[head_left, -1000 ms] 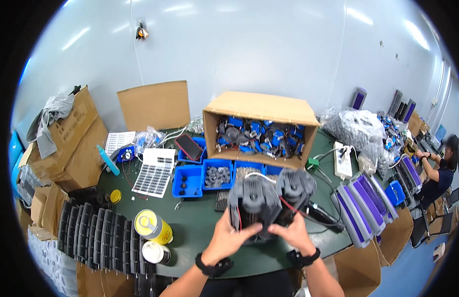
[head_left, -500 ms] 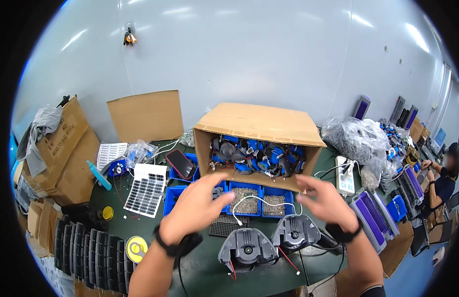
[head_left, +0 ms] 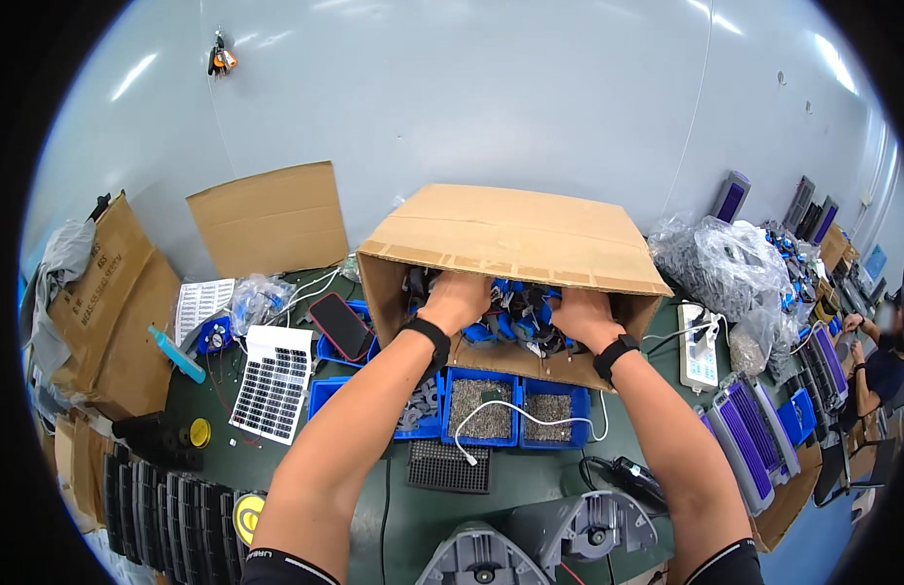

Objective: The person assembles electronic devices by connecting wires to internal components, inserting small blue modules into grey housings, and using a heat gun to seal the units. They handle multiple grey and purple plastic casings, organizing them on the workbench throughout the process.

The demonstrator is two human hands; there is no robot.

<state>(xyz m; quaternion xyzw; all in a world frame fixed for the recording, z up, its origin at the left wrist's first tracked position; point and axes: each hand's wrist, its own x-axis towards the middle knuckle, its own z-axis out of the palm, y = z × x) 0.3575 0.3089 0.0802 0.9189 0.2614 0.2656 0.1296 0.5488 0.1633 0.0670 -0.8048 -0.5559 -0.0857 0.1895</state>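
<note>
Both my arms reach forward into an open cardboard box [head_left: 515, 232] lying on its side, filled with small blue and grey plastic parts [head_left: 518, 304] with wires. At the box's left, my left hand [head_left: 458, 298] is in among the parts, its fingers hidden under the top flap. Toward the right side, my right hand [head_left: 585, 318] also touches the parts, with its fingertips out of sight. Two grey plastic housings [head_left: 483, 564] stand on the table between my forearms, the right one [head_left: 596, 526] showing a round centre hole.
Blue bins [head_left: 548, 445] of small screws and grey pieces line the box's front, with a white cable [head_left: 530, 417] across them. A phone [head_left: 341, 327] and label sheet [head_left: 275, 385] lie left. Black parts [head_left: 169, 517] stand near left; purple-grey units [head_left: 746, 439] and another person [head_left: 876, 370] are right.
Both hands have moved forward from above the bins into the cardboard box. The view has shifted, so the grey housings now sit lower in the picture.
</note>
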